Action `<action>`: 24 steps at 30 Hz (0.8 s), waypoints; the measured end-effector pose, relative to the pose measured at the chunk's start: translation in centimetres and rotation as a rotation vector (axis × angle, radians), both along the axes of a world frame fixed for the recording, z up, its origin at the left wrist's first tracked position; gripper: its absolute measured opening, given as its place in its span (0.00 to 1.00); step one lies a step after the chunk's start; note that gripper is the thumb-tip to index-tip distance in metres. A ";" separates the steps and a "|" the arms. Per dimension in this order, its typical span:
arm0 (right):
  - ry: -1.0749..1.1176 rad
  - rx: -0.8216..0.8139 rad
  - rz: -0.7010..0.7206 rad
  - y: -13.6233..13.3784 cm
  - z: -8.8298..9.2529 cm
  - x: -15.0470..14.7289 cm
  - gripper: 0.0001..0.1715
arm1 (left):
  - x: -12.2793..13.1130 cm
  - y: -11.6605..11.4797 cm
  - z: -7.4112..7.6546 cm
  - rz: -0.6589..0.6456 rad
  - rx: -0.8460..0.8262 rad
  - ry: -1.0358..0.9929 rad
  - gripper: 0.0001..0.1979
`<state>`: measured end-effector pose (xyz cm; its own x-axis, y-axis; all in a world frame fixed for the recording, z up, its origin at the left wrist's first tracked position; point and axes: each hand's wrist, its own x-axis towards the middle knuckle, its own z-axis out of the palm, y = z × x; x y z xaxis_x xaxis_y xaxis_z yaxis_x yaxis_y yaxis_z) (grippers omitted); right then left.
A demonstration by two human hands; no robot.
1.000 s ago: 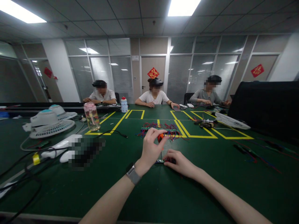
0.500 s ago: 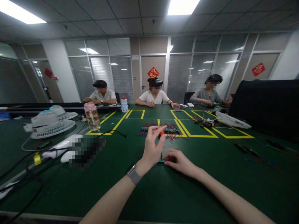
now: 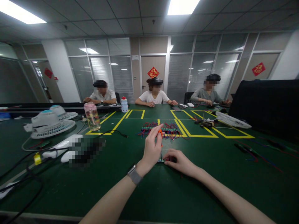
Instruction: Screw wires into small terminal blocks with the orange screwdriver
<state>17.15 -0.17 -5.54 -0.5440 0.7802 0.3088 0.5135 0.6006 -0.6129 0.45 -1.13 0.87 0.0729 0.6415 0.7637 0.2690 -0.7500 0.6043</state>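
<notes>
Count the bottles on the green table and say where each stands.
2. The pink-lidded bottle stands beyond the left hand, off to its left; the red-capped bottle stands farther back. Others could be hidden behind the large black object at right.

The tabletop (image 3: 116, 189) is deep green, its tape (image 3: 203, 136) bright yellow. The screwdriver (image 3: 160, 132) is orange-handled, dark-shafted — the circuit board (image 3: 161, 161) green, the wires (image 3: 172, 135) red and blue. The watch band (image 3: 135, 175) is grey, the diamond door sign (image 3: 153, 73) red and gold, the small bottle (image 3: 124, 105) pale blue, spotted, red-topped.
</notes>
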 end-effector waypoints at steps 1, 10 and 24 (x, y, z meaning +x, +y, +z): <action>-0.002 0.000 0.000 0.0 0.0 0.0 0.07 | 0.0 0.0 0.0 0.000 -0.002 -0.007 0.17; -0.010 -0.008 0.005 0.0 0.1 0.0 0.07 | -0.1 0.0 0.1 0.136 -0.001 0.034 0.15; -0.025 -0.012 0.007 -0.1 0.3 0.0 0.06 | 0.0 0.0 0.1 0.033 -0.013 -0.008 0.16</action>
<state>17.19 -0.29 -5.22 -0.5565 0.7801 0.2859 0.5246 0.5967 -0.6073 0.41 -1.17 1.01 0.0458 0.6534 0.7557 0.2883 -0.7329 0.6162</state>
